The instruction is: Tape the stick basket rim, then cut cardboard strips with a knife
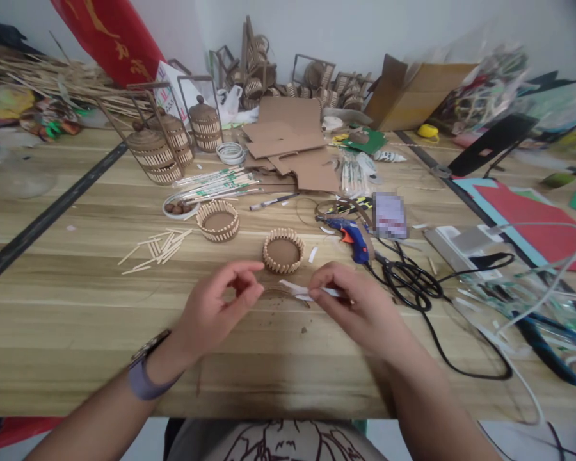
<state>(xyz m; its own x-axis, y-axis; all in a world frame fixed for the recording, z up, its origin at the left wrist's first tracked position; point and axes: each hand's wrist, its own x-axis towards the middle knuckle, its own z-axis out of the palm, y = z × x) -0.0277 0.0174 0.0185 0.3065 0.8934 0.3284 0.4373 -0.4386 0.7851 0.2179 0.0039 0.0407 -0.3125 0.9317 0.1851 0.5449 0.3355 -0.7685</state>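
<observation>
My right hand pinches white paper strips between thumb and fingertips, just above the table. To the left, my left hand has its thumb and index finger apart, with nothing visible between them. A thin brown strip shows by the left fingertips; whether they touch it I cannot tell. Just beyond both hands sits a small round basket with a brown base and a ring of short wooden sticks. A second, similar basket stands farther back to the left. Another white paper piece lies beside the nearer basket.
Loose sticks are scattered at the left, near a bowl of brown balls. A blue glue gun and coiled black cable lie at the right. Cardboard sheets and finished lidded baskets stand farther back.
</observation>
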